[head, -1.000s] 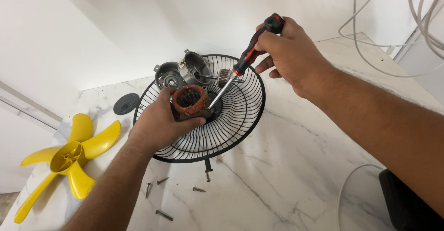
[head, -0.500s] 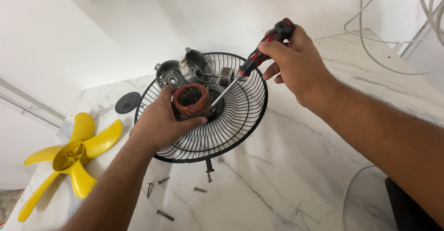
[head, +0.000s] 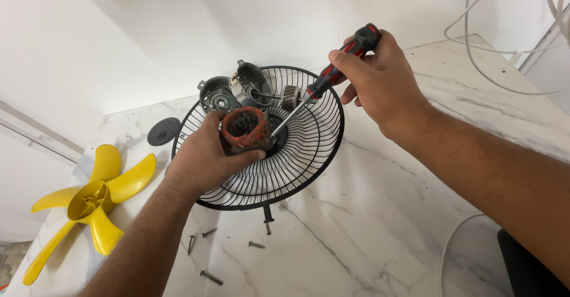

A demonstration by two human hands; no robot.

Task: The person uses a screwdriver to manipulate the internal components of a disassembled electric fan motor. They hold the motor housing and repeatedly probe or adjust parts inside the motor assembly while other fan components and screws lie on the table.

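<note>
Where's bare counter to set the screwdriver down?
Free: marble right of the fan guard, under the right hand, toward the white cable. Crowded: loose screws in front of the guard, yellow fan blade at left, motor housings behind.

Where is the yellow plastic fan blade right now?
In the head view, the yellow plastic fan blade lies at the far left of the marble table, left of the black wire fan guard.

Place: home repair spot — improvised | Surface: white marble-pattern countertop (head: 380,226) against plain white wall (head: 119,35) | Evidence: loose screws (head: 256,245), yellow fan blade (head: 89,199), white cables (head: 493,47) — no workbench fittings
</note>
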